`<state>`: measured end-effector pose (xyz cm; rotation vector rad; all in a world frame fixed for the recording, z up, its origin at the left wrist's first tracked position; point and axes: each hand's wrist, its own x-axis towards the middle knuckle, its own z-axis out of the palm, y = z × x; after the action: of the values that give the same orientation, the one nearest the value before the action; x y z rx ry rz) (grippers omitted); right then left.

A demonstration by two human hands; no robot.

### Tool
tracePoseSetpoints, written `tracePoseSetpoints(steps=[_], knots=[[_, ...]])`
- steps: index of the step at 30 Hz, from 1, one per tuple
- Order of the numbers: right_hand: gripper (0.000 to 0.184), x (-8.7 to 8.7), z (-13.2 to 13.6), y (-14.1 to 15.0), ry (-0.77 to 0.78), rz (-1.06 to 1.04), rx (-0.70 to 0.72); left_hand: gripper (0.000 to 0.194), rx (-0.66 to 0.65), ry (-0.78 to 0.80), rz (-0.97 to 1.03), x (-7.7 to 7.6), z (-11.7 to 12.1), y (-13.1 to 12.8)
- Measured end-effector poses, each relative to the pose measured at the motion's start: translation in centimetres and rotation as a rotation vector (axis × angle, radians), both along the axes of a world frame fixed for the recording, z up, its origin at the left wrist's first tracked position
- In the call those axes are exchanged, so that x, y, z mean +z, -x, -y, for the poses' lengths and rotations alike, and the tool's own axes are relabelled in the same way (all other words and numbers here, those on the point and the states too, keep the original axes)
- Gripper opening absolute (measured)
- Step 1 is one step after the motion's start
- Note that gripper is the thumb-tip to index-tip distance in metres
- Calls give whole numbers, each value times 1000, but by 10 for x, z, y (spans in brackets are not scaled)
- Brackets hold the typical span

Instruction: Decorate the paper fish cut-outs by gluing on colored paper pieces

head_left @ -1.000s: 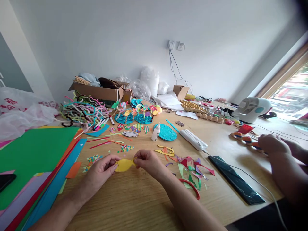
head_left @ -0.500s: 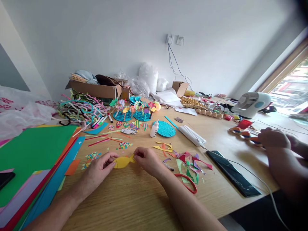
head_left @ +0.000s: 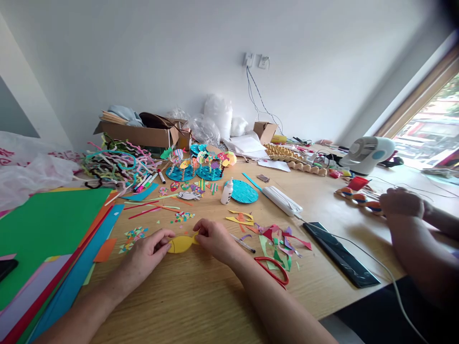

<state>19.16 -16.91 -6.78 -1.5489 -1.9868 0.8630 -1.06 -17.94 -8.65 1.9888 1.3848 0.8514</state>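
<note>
A yellow paper fish (head_left: 180, 244) with a drawn line near its head is held just above the wooden table between my two hands. My left hand (head_left: 155, 246) pinches its head end between thumb and fingers. At the tail, my right hand (head_left: 214, 240) is closed on the paper and covers part of it. Right of that wrist lie a pen (head_left: 244, 243) and red-handled scissors (head_left: 274, 270), partly hidden by my forearm. Small confetti bits (head_left: 133, 239) are scattered beyond my left hand. A white glue bottle (head_left: 227, 192) stands beside a blue round disc (head_left: 244, 191).
Coloured paper sheets (head_left: 53, 229) are stacked at left, below a heap of pipe cleaners (head_left: 114, 165). Paper scraps (head_left: 279, 241) and a dark phone-like slab (head_left: 340, 255) lie to the right. Another person's hands (head_left: 403, 203) work at the right edge near a white fan (head_left: 371, 153).
The view has shifted slightly, so the scene sits a little further left. My right hand's fingers cover more of the fish's tail. Both hands keep their hold on the fish.
</note>
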Motion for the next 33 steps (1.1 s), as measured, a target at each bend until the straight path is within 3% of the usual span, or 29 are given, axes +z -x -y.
tracePoseSetpoints(steps=[4,10,18,23,28,33], knots=[[24,1,1,-1,-13,83,1,24,-1,-59,-76,1,-1,-1],[27,-1,2,0,-48,207,4,24,-3,-154,-108,-14,-4,3],[27,-2,0,0,-71,289,48,20,-67,-214,-114,3,1,0],[29,-5,-2,-2,-105,297,71,35,-238,-260,-167,-3,4,0],[31,1,1,-2,-200,283,52,35,-280,-240,-213,-4,4,1],[21,3,10,6,-294,248,218,34,-264,-204,-201,1,6,-2]])
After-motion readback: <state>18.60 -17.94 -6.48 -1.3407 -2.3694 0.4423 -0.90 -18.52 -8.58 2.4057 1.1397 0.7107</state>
